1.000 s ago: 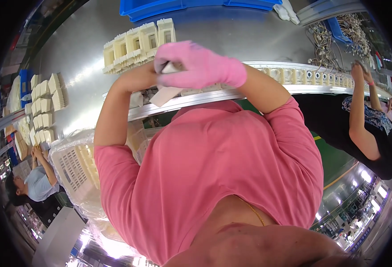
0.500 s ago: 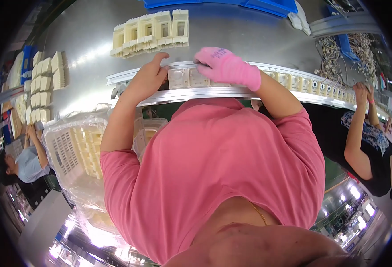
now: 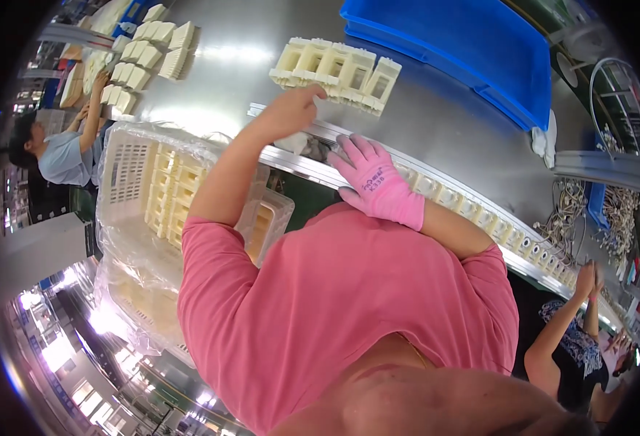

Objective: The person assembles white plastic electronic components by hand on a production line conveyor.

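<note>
My bare left hand (image 3: 296, 112) is at the near side of a row of cream plastic housings (image 3: 334, 67) on the metal table. Its fingers are loosely bent, with nothing seen in them; whether a fingertip touches a housing I cannot tell. My right hand (image 3: 372, 178) wears a pink glove with dark fingertips. Its fingers are spread over the metal rail track (image 3: 320, 131), just left of a line of cream square parts (image 3: 447, 198) in the track. A whitish crumpled thing (image 3: 291, 142) lies in the track below my left hand.
A large blue tray (image 3: 451, 51) lies at the far right. Stacked cream parts (image 3: 142, 54) stand at the far left, near a co-worker (image 3: 65, 152). A plastic-lined crate (image 3: 127, 163) of cream parts is at my left. Bundled wires (image 3: 560, 211) and another co-worker's arm (image 3: 563, 327) are at right.
The view has turned and shifted, bringing more of the blue tray in. My left hand has moved up to the housings. My right hand's fingers have spread, left of the square parts.
</note>
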Action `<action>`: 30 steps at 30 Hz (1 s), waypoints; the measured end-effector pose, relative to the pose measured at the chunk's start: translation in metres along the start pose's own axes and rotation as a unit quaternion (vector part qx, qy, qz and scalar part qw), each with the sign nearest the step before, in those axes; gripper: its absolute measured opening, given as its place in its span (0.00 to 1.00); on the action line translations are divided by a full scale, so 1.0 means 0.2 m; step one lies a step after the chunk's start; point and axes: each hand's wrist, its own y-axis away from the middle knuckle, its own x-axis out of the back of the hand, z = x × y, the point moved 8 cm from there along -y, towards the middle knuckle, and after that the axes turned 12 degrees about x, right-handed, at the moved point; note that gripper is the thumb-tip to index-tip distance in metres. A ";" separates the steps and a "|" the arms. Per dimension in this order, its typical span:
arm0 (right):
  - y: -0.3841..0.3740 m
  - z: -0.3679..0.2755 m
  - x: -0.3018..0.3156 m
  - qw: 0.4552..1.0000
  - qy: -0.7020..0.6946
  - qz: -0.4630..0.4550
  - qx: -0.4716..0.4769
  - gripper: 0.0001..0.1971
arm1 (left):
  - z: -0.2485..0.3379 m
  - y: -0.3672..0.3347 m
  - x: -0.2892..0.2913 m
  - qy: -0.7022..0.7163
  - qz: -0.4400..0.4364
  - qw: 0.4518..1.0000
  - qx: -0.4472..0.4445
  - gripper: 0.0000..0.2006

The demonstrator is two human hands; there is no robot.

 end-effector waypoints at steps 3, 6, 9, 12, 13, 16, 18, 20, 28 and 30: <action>-0.02 0.03 0.01 1.000 -0.008 0.001 -0.006 0.30 | -0.20 -0.10 0.26 -0.047 0.098 0.994 -0.006 0.13; -0.01 0.06 0.02 0.998 -0.012 0.025 -0.049 0.29 | -0.48 -0.20 0.55 -0.146 0.160 0.976 0.008 0.15; -0.03 0.05 0.03 0.998 0.007 0.028 -0.057 0.27 | -0.82 -0.22 0.88 -0.255 0.258 0.930 0.059 0.17; -0.06 0.05 0.04 0.996 -0.010 0.028 -0.078 0.26 | -1.18 -0.22 1.16 -0.376 0.262 0.874 0.160 0.20; -0.06 0.06 0.04 0.996 -0.008 0.024 -0.090 0.27 | -1.27 -0.24 1.22 -0.375 0.261 0.876 0.157 0.20; -0.07 0.08 0.03 0.994 0.003 0.013 -0.110 0.28 | -1.59 -0.27 1.40 -0.453 0.242 0.816 0.266 0.25; -0.08 0.08 0.03 0.993 0.005 0.004 -0.116 0.28 | -1.75 -0.29 1.48 -0.532 0.239 0.752 0.308 0.29; -0.08 0.09 0.01 0.993 0.007 -0.010 -0.121 0.29 | -1.84 -0.33 1.51 -0.542 0.226 0.744 0.319 0.30; -0.13 0.11 0.00 0.990 0.014 -0.042 -0.131 0.29 | -2.05 -0.45 1.53 -0.633 0.140 0.676 0.349 0.31; -0.12 0.11 -0.02 0.990 0.019 -0.045 -0.131 0.29 | -2.10 -0.48 1.52 -0.631 0.142 0.685 0.334 0.33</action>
